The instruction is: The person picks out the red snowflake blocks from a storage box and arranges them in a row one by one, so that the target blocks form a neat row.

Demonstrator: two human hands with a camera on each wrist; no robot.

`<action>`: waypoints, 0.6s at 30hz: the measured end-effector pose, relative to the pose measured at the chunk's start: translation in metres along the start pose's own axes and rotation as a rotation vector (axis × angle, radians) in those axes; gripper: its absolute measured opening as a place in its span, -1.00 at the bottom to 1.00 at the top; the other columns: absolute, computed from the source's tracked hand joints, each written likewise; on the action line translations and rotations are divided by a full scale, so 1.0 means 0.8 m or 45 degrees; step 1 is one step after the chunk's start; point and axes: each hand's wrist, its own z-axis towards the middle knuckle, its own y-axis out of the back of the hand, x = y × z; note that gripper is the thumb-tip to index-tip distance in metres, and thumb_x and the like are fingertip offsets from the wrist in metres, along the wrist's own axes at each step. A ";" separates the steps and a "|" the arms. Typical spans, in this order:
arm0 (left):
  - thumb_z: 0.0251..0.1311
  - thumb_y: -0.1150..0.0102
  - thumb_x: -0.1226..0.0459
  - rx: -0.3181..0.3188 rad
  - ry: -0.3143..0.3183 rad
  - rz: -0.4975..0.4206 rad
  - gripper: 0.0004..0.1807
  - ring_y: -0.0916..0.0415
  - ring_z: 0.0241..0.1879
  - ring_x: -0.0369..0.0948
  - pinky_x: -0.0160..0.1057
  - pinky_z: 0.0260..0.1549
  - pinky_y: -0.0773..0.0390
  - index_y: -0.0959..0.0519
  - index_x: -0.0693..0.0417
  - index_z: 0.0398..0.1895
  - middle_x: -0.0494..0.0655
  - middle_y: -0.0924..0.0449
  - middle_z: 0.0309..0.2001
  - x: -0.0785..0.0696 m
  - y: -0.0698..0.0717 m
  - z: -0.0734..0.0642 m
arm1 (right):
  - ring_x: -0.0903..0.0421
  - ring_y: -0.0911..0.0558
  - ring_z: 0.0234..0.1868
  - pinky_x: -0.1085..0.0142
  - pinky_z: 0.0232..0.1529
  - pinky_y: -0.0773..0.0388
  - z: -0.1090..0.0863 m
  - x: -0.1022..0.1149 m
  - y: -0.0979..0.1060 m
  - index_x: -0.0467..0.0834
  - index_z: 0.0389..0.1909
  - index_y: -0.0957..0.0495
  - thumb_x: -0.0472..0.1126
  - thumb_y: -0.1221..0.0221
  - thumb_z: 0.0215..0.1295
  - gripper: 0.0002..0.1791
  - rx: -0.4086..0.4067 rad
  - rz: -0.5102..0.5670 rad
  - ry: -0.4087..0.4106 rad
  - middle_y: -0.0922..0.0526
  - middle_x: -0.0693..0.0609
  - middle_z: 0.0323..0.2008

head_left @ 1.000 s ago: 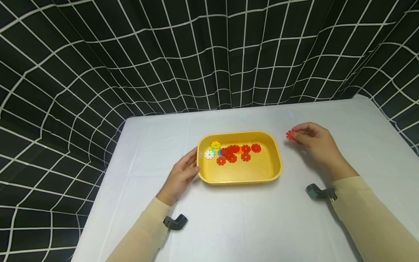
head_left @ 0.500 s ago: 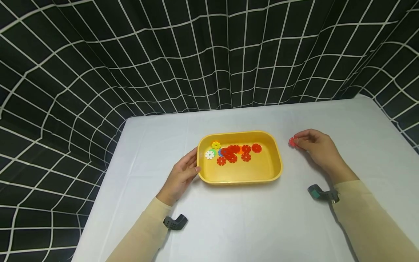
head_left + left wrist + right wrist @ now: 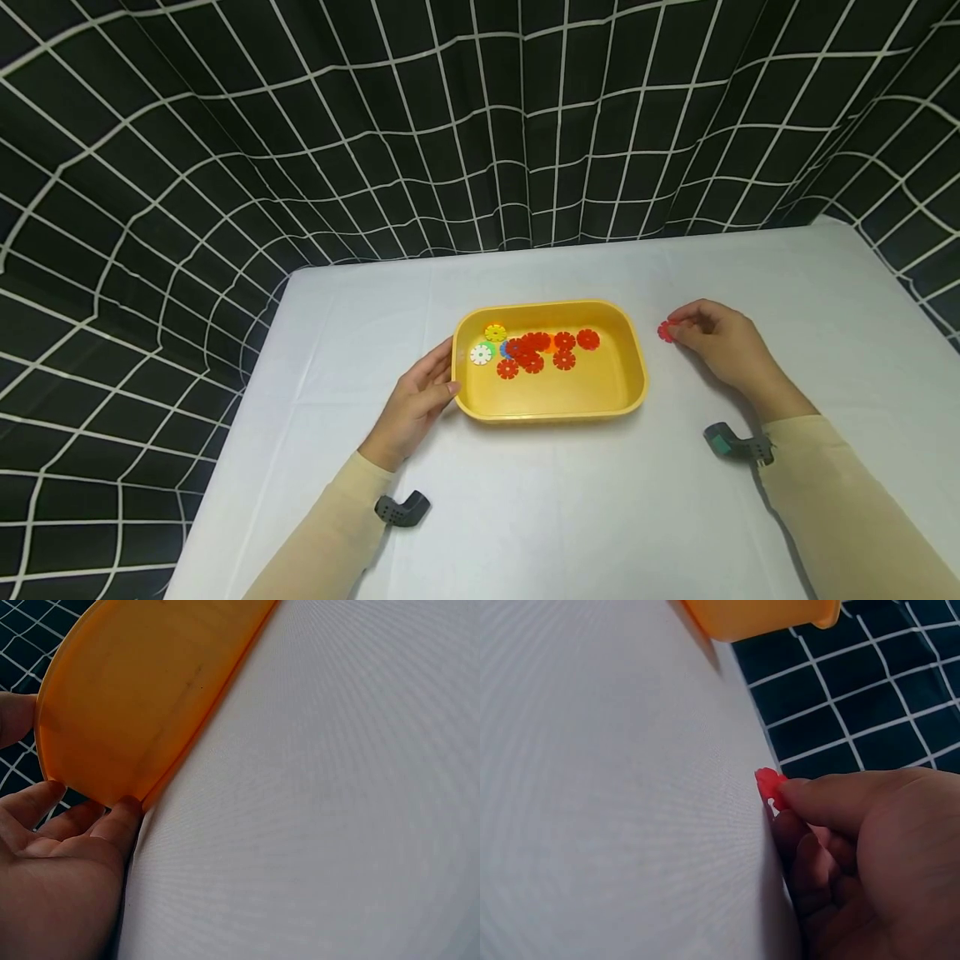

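A yellow plastic tray (image 3: 547, 400) stands on the white-covered table. My left hand (image 3: 411, 408) holds its left end, thumb at the rim and fingertips against the outer wall (image 3: 135, 697). To the right of the tray, low over the tabletop, my right hand (image 3: 716, 342) pinches a red notched plastic disc (image 3: 664, 331) between thumb and fingers. The right wrist view shows the edge of this red disc (image 3: 768, 784) facing outward, partly hidden by the thumb. Several red discs (image 3: 564, 360) lie in the tray, with a white disc (image 3: 481, 355) and a yellow disc (image 3: 494, 333) at its left.
The white cloth (image 3: 540, 517) covers the table around the tray. A black curtain (image 3: 480, 125) with white grid lines hangs behind the far edge and along the sides. Dark wrist-worn devices (image 3: 402, 509) stick out from both sleeves.
My right hand, with the red disc pinched, has moved slightly toward me and lower. The left hand and the tray look unchanged.
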 end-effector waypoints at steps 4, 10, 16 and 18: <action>0.49 -0.08 0.53 0.007 -0.004 -0.001 -0.23 -0.16 0.63 0.00 -0.14 0.48 -0.35 -0.15 0.24 0.73 0.06 -0.18 0.68 0.000 0.000 0.000 | -0.09 -0.53 -0.09 0.40 -0.11 -0.50 0.001 0.000 -0.001 -0.23 0.16 -0.65 -0.11 -0.34 0.58 -0.68 0.000 -0.006 0.011 -0.67 -0.14 -0.08; 0.50 -0.09 0.52 -0.002 0.009 0.005 -0.23 -0.19 0.62 -0.03 -0.14 0.47 -0.36 -0.16 0.22 0.73 0.02 -0.20 0.67 0.000 0.001 0.000 | -0.13 -0.53 -0.05 0.31 -0.06 -0.52 0.001 0.001 -0.002 -0.24 0.15 -0.65 -0.22 -0.34 0.55 -0.73 -0.007 -0.035 0.013 -0.62 -0.19 0.01; 0.50 -0.09 0.52 -0.004 0.019 0.023 -0.24 -0.21 0.61 -0.06 -0.14 0.47 -0.36 -0.18 0.18 0.73 -0.02 -0.23 0.66 0.000 0.001 0.000 | -0.17 -0.51 -0.01 0.22 -0.01 -0.54 0.000 0.000 -0.001 -0.24 0.17 -0.64 -0.22 -0.32 0.56 -0.72 -0.001 -0.031 0.003 -0.59 -0.22 0.08; 0.50 -0.09 0.52 0.001 0.014 0.021 -0.24 -0.21 0.61 -0.05 -0.13 0.47 -0.36 -0.18 0.19 0.73 -0.01 -0.22 0.66 0.000 0.001 0.000 | -0.18 -0.51 0.01 0.11 0.03 -0.55 -0.001 0.000 0.000 -0.24 0.18 -0.64 -0.18 -0.30 0.58 -0.70 -0.004 -0.013 -0.003 -0.60 -0.22 0.09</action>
